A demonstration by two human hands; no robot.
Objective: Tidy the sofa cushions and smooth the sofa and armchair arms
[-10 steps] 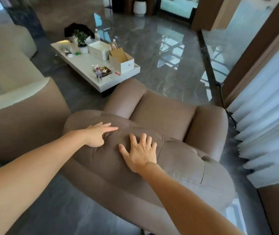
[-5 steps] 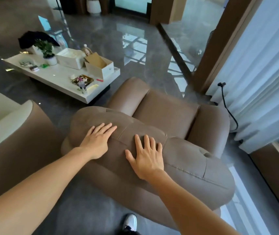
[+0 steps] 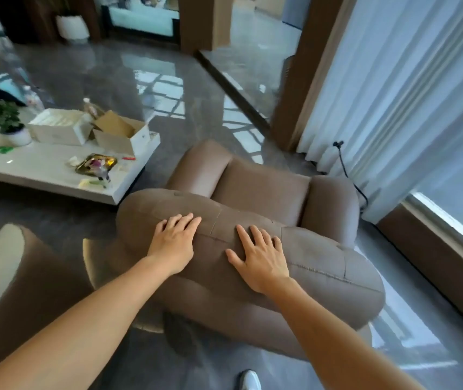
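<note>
A brown padded armchair [image 3: 264, 190] stands in front of me, seen from behind its backrest. My left hand [image 3: 175, 242] lies flat, palm down, on the left part of the backrest top. My right hand [image 3: 261, 257] lies flat beside it on the middle of the backrest, fingers spread. Neither hand holds anything. The chair's left arm [image 3: 199, 167] and right arm [image 3: 332, 204] flank the seat cushion beyond my hands. A corner of the beige and brown sofa [image 3: 2, 277] shows at the lower left.
A white coffee table [image 3: 42, 170] with an open cardboard box [image 3: 123, 135], a white box, a potted plant [image 3: 5, 119] and small items stands left of the chair. White curtains [image 3: 393, 94] and a black cable [image 3: 348, 170] are at the right. Glossy grey floor surrounds the chair.
My view has swung right and back, so the sofa has slid out at the left. Both hands stay flat on the backrest; the left hand has flattened and shifted slightly along it.
</note>
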